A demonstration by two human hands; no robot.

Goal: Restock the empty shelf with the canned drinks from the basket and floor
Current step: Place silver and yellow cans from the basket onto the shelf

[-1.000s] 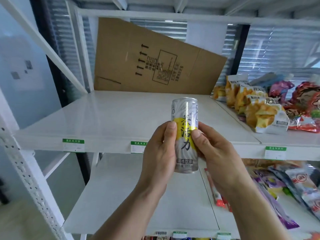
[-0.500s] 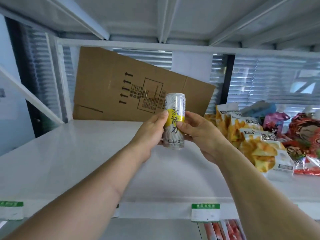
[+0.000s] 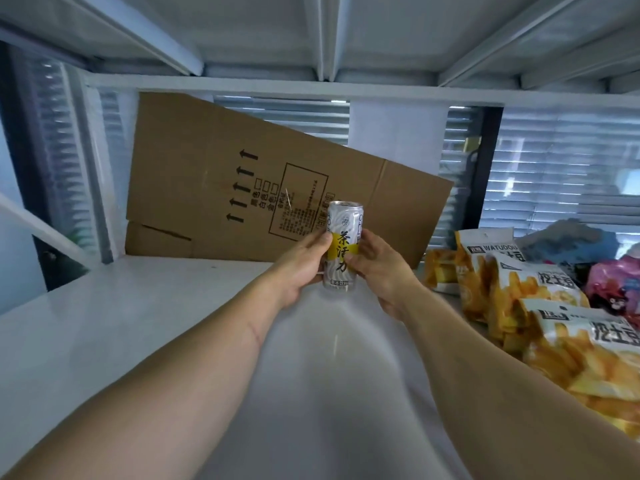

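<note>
White shelf [image 3: 121, 341]; flat cardboard [image 3: 242, 188] behind, chip bags [image 3: 554, 327] right; both hands' fingers [image 3: 320, 241] clamp the can [image 3: 343, 247].

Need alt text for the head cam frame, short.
Both hands, left hand and right hand, hold an upright silver and yellow can low over the white shelf, near its back. A flattened cardboard box leans behind it, and yellow snack bags lie to the right.
</note>
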